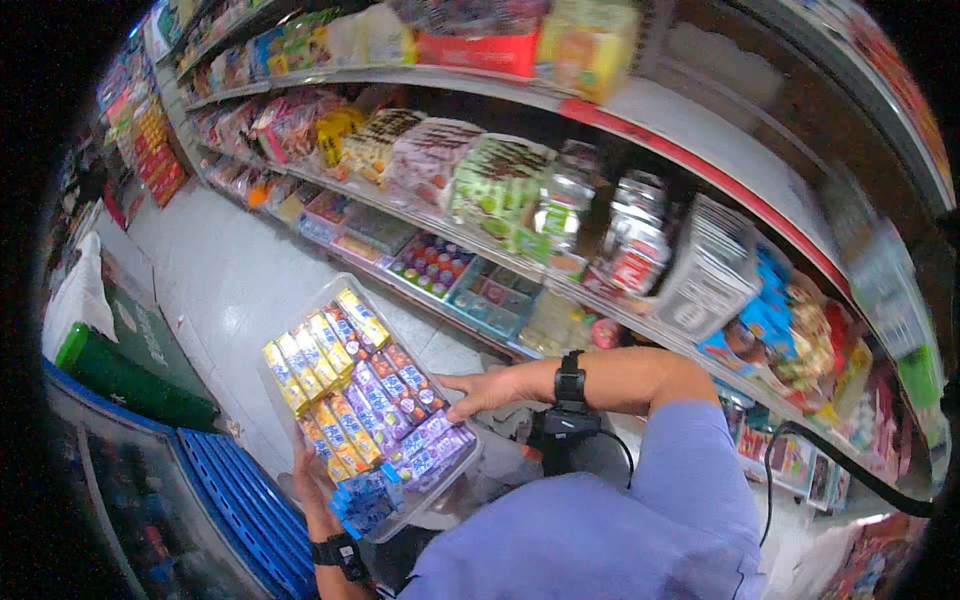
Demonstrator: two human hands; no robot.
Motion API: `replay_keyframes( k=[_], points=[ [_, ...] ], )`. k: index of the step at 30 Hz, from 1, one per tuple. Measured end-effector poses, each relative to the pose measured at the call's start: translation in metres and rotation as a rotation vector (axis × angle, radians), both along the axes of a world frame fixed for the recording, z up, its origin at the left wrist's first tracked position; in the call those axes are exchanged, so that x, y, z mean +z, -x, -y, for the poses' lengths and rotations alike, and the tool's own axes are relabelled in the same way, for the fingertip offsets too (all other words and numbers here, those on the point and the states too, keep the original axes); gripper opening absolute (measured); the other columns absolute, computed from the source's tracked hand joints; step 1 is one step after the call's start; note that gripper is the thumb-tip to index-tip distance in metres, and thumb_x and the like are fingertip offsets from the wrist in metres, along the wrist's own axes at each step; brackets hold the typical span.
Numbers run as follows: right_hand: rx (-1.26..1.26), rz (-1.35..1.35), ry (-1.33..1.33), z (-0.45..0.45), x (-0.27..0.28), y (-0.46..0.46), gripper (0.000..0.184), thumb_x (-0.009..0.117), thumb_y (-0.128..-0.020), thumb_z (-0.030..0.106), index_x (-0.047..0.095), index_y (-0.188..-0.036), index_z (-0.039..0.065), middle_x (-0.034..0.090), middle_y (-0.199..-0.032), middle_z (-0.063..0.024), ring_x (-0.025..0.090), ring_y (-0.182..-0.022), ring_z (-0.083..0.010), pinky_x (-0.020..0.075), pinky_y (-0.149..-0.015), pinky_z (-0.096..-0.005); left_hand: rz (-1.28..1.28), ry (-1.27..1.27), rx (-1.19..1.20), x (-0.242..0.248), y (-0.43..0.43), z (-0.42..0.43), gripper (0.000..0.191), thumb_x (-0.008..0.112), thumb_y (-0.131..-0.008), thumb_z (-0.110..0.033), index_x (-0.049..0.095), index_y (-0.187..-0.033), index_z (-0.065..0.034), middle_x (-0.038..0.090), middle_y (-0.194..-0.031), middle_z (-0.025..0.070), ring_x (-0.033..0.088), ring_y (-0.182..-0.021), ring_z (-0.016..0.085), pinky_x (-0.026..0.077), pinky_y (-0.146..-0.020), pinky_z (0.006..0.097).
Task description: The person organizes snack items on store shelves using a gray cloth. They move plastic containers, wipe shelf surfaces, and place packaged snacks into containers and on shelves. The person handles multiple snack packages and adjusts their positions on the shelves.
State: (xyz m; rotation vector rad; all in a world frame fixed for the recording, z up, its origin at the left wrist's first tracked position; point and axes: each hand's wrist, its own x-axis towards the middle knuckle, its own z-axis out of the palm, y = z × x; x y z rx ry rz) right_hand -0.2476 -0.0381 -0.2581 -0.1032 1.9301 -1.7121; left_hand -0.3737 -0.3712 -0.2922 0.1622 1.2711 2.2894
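A clear plastic tub (pixel 471 459) is tilted before me, filled with rows of small wrapped candy packs. Yellow packs (pixel 300 367) lie along its upper left, with orange packs (pixel 349 431) below them. Brown packs (pixel 401 382) and purple packs (pixel 431 450) fill the right side. Blue packs (pixel 367 496) sit loosely piled at the near corner. My left hand (pixel 306 476) grips the tub's lower left side. On the opposite side, my right hand (pixel 480 394) holds the edge with the thumb over the rim; its other fingers are partly hidden.
Shelving with bagged snacks (pixel 499 187) runs along the right, and boxed sweets (pixel 431 262) stand on the bottom level. A blue-edged cabinet or freezer (pixel 232 495) is close on the left. Tiled floor (pixel 202 255) stretches between them. A black cable (pixel 847 457) curves at the right.
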Motion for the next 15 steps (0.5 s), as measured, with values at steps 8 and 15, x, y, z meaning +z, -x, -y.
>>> replay_keyframes(
  k=[8, 15],
  points=[
    [-0.134, -0.113, 0.026, 0.076, 0.051, -0.075, 0.096, 0.068, -0.083, 0.046, 0.015, -0.15, 0.003, 0.032, -0.148, -0.0119, 0.03, -0.133, -0.0205, 0.025, -0.11, -0.0328, -0.266, -0.023, -0.211, 0.022, -0.007, 0.059, 0.07, 0.055, -0.087, -0.029, 0.027, -0.145, -0.0005, 0.043, -0.141, 0.0145, 0.049, -0.123, 0.028, 0.042, -0.101, 0.0388],
    [-0.26, -0.282, -0.015, 0.107, 0.138, -0.204, 0.099, 0.065, -0.082, 0.055, 0.017, -0.149, 0.001, 0.033, -0.148, -0.0152, 0.029, -0.135, -0.0234, 0.0228, -0.112, -0.0348, -0.329, -0.143, -0.437, 0.142, -0.114, 0.05, 0.063, 0.053, -0.088, -0.03, 0.034, -0.138, 0.003, 0.052, -0.131, 0.0156, 0.058, -0.113, 0.024, 0.049, -0.094, 0.0359]
  ],
)
